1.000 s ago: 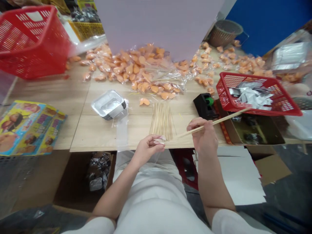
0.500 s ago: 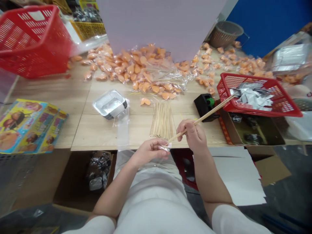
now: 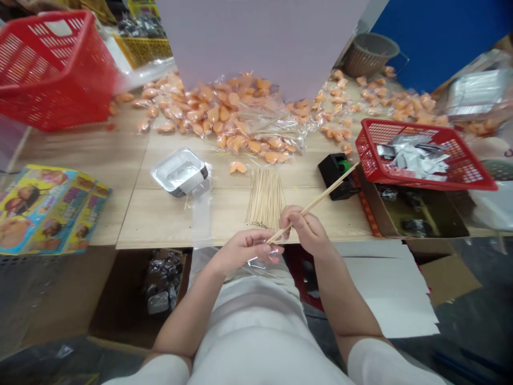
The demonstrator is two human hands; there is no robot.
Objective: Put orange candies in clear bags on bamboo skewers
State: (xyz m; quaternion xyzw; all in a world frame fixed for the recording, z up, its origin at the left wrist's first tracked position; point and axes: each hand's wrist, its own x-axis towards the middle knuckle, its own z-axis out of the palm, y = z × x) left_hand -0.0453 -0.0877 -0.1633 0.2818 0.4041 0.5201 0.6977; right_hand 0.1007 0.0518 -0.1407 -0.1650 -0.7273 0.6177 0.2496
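The right hand (image 3: 306,230) pinches a slim bunch of pale wooden sticks (image 3: 328,190), slanting from the left hand's fingers up toward the black tape dispenser with green tape (image 3: 334,175). The left hand (image 3: 248,250) grips a clear thin plastic bag (image 3: 256,262) at the sticks' lower end, and 1 loose row of thin tan wooden skewers (image 3: 265,198) lies on the table just beyond both hands.

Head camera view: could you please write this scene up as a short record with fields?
left hand: holds clear plastic
right hand: holds slanting thin sticks, lower ends at left hand
centre: row of loose sticks
beyond: heap of wrapped orange pieces
left side: foil trays, colourful boxes
right side: tape dispenser, basket of silver packets
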